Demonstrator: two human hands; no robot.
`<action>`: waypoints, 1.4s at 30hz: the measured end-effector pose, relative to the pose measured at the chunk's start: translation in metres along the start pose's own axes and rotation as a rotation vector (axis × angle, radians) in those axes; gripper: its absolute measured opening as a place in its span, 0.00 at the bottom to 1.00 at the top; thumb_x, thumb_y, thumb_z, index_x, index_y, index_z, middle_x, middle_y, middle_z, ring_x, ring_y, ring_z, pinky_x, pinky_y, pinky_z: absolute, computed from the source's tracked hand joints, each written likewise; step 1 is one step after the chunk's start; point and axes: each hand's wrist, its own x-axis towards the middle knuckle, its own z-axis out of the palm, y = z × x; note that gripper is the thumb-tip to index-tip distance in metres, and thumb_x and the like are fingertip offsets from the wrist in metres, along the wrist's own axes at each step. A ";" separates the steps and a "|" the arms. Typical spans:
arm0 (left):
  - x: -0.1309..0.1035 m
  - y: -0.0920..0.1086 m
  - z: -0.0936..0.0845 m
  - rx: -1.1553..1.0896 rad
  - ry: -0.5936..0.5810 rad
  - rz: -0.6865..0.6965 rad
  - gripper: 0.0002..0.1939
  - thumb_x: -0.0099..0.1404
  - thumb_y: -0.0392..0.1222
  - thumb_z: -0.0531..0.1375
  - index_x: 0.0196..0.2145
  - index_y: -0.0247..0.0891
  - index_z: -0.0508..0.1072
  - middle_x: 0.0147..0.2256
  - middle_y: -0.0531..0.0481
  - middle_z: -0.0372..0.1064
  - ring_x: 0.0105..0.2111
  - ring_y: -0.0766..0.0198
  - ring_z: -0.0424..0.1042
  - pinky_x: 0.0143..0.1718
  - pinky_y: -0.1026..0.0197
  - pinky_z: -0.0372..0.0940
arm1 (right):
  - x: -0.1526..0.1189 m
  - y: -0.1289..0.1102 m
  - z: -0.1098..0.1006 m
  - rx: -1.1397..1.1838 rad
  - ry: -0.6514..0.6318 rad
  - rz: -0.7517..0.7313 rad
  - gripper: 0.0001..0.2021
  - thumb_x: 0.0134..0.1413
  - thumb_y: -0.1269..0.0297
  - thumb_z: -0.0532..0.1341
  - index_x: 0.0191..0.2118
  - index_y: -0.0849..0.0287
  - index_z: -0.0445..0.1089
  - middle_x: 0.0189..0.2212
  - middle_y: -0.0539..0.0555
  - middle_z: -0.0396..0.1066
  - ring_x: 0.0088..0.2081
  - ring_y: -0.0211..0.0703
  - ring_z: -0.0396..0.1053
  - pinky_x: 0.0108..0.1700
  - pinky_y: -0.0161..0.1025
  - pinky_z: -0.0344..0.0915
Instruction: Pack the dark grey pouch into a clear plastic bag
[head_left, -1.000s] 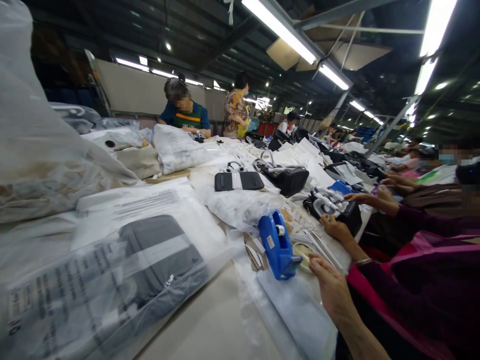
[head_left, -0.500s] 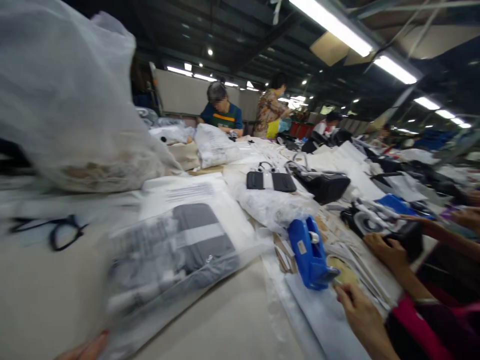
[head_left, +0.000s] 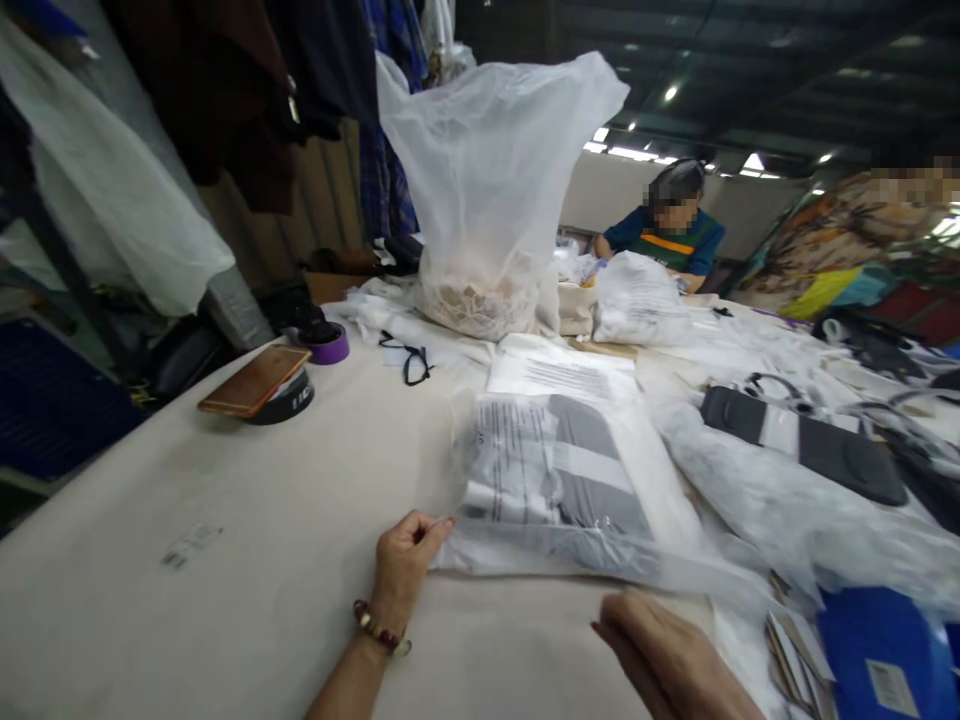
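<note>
My left hand (head_left: pixel 403 567), with a bead bracelet on the wrist, pinches the near left corner of a clear plastic bag (head_left: pixel 559 487) that lies flat on the beige table (head_left: pixel 247 560). Inside the bag is a folded grey item with a white band and printed text. My right hand (head_left: pixel 660 655) hovers low over the table just in front of the bag's near edge, fingers loosely curled, holding nothing.
A tall plastic bag of pale scraps (head_left: pixel 487 200) stands behind. A phone on a tape roll (head_left: pixel 259 385), a purple roll (head_left: pixel 328 347), glasses (head_left: pixel 411 360), a black pouch (head_left: pixel 806 445) and a blue tape dispenser (head_left: pixel 885 655) lie around. A seated person (head_left: pixel 671 225) works opposite.
My view has swung left from the row of co-workers to my own end of the table. My left hand has come in and taken the bag's corner; my right hand has appeared.
</note>
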 end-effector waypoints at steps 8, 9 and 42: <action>0.003 -0.004 0.000 -0.095 -0.046 -0.004 0.16 0.50 0.53 0.58 0.17 0.38 0.62 0.16 0.59 0.52 0.19 0.70 0.51 0.21 0.66 0.49 | 0.115 -0.025 0.048 -0.321 -0.162 -0.353 0.10 0.57 0.77 0.49 0.28 0.57 0.58 0.23 0.49 0.65 0.24 0.38 0.63 0.26 0.35 0.53; 0.002 -0.004 0.000 -0.098 -0.045 -0.005 0.16 0.50 0.52 0.58 0.17 0.38 0.63 0.16 0.58 0.53 0.19 0.70 0.51 0.22 0.66 0.50 | 0.118 -0.025 0.053 -0.361 -0.138 -0.364 0.11 0.55 0.78 0.49 0.27 0.56 0.58 0.23 0.49 0.65 0.24 0.38 0.63 0.26 0.36 0.52; -0.035 -0.011 -0.012 -0.019 0.469 0.071 0.25 0.46 0.62 0.61 0.34 0.40 0.67 0.28 0.51 0.67 0.28 0.61 0.66 0.35 0.59 0.64 | 0.018 0.091 0.025 -0.162 0.500 0.304 0.13 0.56 0.53 0.53 0.36 0.56 0.67 0.37 0.59 0.71 0.41 0.50 0.68 0.45 0.47 0.63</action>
